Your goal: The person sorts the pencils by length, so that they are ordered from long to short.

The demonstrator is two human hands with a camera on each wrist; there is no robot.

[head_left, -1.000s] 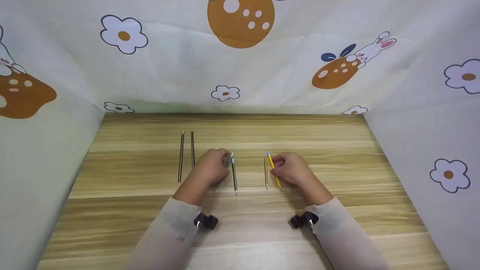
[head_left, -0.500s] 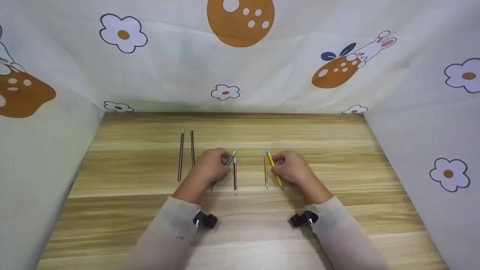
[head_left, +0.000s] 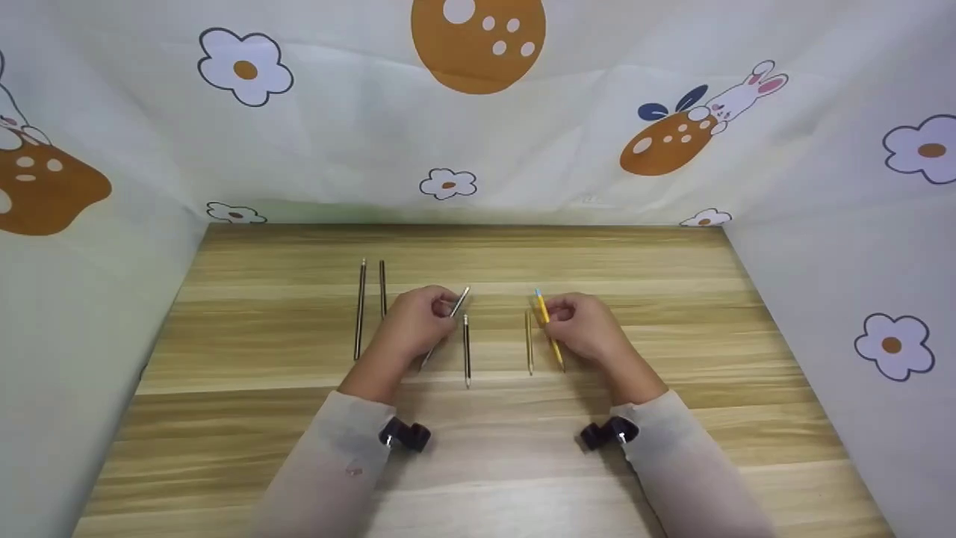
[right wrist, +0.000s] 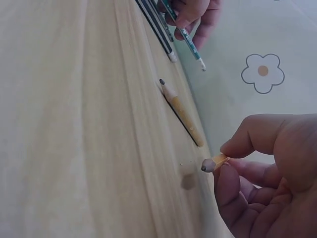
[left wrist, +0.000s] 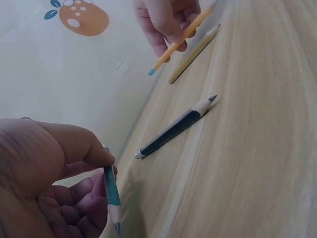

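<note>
My left hand pinches a teal pencil between thumb and fingers, its pale eraser end pointing away and its sharpened tip toward me. Just right of it, a black pencil with a whitish end lies on the table. A yellow pencil with a blue end is pinched in my right hand; the right wrist view shows its sharpened tip below the thumb. Both held pencils slant and appear raised off the wood. Beside the yellow one lies a shorter tan pencil.
Two long dark pencils, one with a pale end and one plain, lie left of my left hand, which partly hides the plain one. The wood-grain table meets a patterned cloth wall at the back and sides.
Both hands have shifted slightly away from me, carrying the teal and yellow pencils upward in the head view. The pencils lying on the table have stayed in place.
</note>
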